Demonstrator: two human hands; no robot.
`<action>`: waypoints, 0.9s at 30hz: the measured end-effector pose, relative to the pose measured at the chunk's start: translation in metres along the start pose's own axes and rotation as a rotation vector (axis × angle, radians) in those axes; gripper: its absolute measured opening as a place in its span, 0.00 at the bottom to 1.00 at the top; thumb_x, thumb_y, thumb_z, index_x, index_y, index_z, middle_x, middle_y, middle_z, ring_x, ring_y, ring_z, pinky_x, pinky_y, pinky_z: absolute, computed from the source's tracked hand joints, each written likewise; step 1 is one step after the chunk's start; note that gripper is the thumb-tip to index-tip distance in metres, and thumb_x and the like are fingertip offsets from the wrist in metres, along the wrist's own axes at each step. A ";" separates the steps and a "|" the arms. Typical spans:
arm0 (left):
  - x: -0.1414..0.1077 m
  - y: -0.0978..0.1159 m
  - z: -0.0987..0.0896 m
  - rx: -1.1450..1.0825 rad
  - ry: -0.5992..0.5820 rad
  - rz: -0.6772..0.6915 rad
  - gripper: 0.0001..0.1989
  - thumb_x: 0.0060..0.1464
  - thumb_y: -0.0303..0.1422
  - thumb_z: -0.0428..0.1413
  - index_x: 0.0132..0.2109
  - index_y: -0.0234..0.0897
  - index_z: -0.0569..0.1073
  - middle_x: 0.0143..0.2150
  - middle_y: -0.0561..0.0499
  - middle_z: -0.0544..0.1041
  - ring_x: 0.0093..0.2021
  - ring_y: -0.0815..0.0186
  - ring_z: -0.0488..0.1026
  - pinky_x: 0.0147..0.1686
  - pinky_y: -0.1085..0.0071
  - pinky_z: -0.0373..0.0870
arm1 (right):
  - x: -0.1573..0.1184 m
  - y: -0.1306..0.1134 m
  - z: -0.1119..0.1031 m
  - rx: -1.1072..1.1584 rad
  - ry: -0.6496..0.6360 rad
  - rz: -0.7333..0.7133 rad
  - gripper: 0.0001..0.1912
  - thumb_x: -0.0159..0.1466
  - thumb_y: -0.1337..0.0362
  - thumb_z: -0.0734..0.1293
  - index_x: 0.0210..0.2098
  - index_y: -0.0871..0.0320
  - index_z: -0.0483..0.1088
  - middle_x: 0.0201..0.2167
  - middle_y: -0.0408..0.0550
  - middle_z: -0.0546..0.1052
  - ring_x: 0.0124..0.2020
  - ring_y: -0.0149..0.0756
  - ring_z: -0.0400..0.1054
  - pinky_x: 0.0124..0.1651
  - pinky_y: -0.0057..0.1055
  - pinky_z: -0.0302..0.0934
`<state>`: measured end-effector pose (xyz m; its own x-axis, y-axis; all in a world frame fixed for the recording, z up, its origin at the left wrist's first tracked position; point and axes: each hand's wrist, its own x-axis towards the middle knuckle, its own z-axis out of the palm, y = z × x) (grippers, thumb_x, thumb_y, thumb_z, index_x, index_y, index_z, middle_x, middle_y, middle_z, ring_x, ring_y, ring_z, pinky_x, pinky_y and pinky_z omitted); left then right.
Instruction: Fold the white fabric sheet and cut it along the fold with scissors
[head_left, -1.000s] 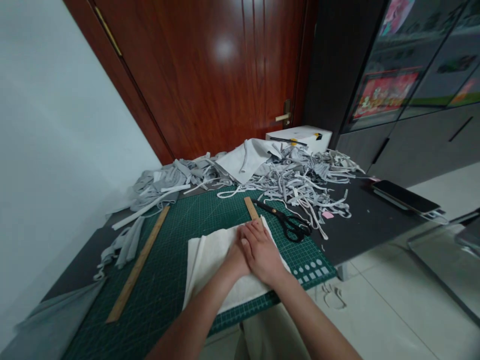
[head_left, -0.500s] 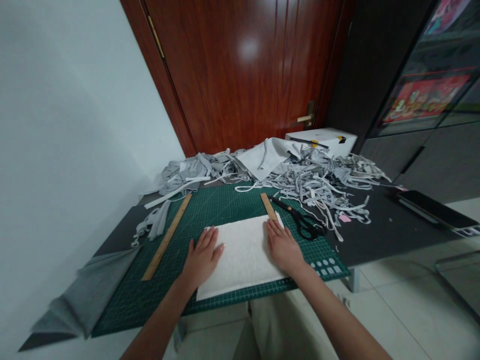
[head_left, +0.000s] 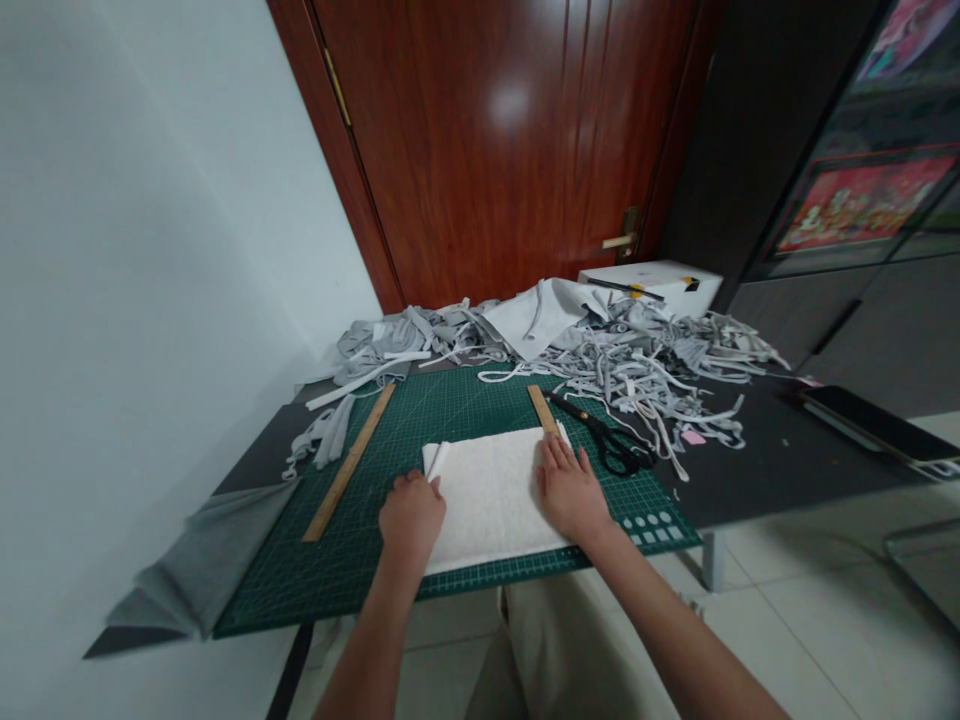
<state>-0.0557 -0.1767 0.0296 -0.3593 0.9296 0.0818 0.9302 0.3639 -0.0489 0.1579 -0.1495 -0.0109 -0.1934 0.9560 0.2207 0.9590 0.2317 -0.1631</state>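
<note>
A folded piece of white cloth [head_left: 487,500] lies on a green cutting mat [head_left: 270,590] at the near edge of the table. My left hand [head_left: 412,515] is at the cloth's left edge, fingers curled and thumb pressed on it, pinching that side. Its upper left corner is creased and slightly raised. Flat over the cloth's right side rests my right hand [head_left: 574,490], fingers stretched out and touching the near end of a wooden ruler [head_left: 541,408]. Part of that ruler is hidden by the hand and cloth. Black scissors [head_left: 611,440] lie just right of the right hand.
A second wooden ruler [head_left: 349,465] lies on the mat's left. Grey cloth [head_left: 202,550] hangs over the left table edge. Heaped grey fabric strips [head_left: 637,355] and a white box [head_left: 675,285] stand at the back. A dark flat device [head_left: 877,425] lies at right.
My left hand has gone from lying flat on the cloth to curling round its left edge, creasing the corner. My right hand stays in place. The view has shifted slightly.
</note>
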 end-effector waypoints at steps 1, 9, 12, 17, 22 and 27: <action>-0.003 0.001 0.003 0.016 0.047 0.002 0.15 0.64 0.34 0.42 0.43 0.28 0.69 0.40 0.37 0.75 0.38 0.55 0.77 0.32 0.67 0.70 | 0.000 -0.001 0.000 0.001 -0.006 0.012 0.27 0.68 0.66 0.49 0.64 0.70 0.54 0.66 0.60 0.54 0.67 0.46 0.48 0.65 0.48 0.42; -0.014 -0.012 0.017 0.090 0.093 0.119 0.16 0.66 0.32 0.37 0.43 0.30 0.67 0.32 0.40 0.77 0.32 0.55 0.78 0.26 0.67 0.71 | -0.008 -0.005 -0.002 0.001 -0.015 0.023 0.27 0.68 0.65 0.50 0.64 0.69 0.54 0.66 0.60 0.54 0.67 0.46 0.48 0.63 0.45 0.49; -0.014 -0.017 0.016 0.086 0.082 0.138 0.15 0.66 0.33 0.38 0.43 0.30 0.67 0.32 0.40 0.77 0.32 0.54 0.79 0.27 0.66 0.72 | -0.010 -0.006 0.000 -0.006 -0.010 0.025 0.26 0.68 0.65 0.50 0.64 0.70 0.54 0.66 0.60 0.54 0.66 0.47 0.49 0.63 0.44 0.49; -0.009 -0.020 0.013 0.089 0.048 0.190 0.16 0.66 0.34 0.37 0.43 0.30 0.67 0.29 0.40 0.78 0.33 0.53 0.79 0.29 0.64 0.73 | -0.011 -0.008 0.001 -0.015 0.002 0.027 0.26 0.69 0.65 0.50 0.63 0.70 0.56 0.65 0.61 0.56 0.66 0.48 0.50 0.62 0.44 0.50; -0.007 -0.024 0.013 0.097 0.055 0.198 0.16 0.66 0.33 0.37 0.42 0.30 0.67 0.29 0.38 0.78 0.32 0.52 0.79 0.29 0.63 0.73 | -0.011 -0.013 0.000 -0.010 -0.003 0.048 0.26 0.69 0.66 0.49 0.63 0.70 0.56 0.66 0.60 0.56 0.66 0.48 0.50 0.62 0.44 0.50; -0.011 -0.030 0.015 0.097 0.052 0.184 0.17 0.66 0.34 0.37 0.43 0.30 0.67 0.28 0.39 0.78 0.33 0.53 0.79 0.29 0.64 0.73 | -0.012 -0.018 0.000 -0.010 -0.011 0.027 0.26 0.69 0.66 0.50 0.63 0.70 0.55 0.66 0.61 0.55 0.66 0.48 0.49 0.63 0.44 0.49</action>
<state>-0.0808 -0.1968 0.0149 -0.1777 0.9775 0.1139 0.9673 0.1948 -0.1626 0.1434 -0.1655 -0.0106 -0.1692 0.9638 0.2061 0.9661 0.2036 -0.1589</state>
